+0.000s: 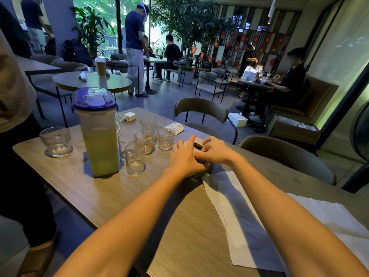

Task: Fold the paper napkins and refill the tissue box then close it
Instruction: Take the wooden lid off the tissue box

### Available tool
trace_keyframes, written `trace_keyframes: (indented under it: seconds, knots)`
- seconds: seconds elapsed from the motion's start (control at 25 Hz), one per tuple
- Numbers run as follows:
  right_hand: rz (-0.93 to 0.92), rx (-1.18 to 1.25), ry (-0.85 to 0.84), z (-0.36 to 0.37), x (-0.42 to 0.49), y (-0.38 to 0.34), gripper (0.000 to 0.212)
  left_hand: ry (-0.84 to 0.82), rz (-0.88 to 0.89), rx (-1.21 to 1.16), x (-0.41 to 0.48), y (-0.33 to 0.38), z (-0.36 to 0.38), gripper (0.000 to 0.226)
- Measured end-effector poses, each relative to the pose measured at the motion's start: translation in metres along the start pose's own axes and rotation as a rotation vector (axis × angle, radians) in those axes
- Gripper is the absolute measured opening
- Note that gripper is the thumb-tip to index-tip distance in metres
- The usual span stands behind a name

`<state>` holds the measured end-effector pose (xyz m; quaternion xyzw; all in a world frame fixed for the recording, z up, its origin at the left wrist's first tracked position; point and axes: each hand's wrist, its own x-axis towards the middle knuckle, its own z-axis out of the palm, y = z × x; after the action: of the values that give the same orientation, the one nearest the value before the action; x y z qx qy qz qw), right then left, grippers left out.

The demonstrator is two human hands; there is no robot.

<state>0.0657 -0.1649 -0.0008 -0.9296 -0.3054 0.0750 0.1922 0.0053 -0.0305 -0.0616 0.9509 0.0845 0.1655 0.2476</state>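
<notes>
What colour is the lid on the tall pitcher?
Translucent blue: the lid caps the pitcher of yellowish drink, shown in the head view.

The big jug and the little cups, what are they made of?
The jug looks like frosted plastic, milky yet see-through, with a glossy blue lid. The cups look like clear glass: you see straight through them, and their thick bases glint.
</notes>
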Motion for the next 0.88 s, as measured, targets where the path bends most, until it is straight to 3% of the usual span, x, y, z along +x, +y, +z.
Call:
trace_keyframes:
  seconds: [0.24, 0.44, 0.68, 0.88]
  knots:
    - [-0.02, 0.266, 0.157, -0.014, -0.017, -0.008, 0.047, 0.051, 0.044, -0.151, -0.003, -0.005, -0.005, 0.123]
    - [-0.069, 0.253, 0.193, -0.033, -0.036, -0.019, 0.04, 0.087, 0.164, -0.437, -0.012, -0.009, -0.041, 0.106]
    - [-0.225, 0.18, 0.098, -0.005, -0.072, -0.054, 0.04, -0.033, 0.238, -0.46, -0.056, -0.057, -0.095, 0.074]
    - [-0.212, 0.062, 0.084, 0.054, -0.081, -0.07, 0.049, -0.203, 0.255, -0.445, -0.095, -0.087, -0.093, 0.089]
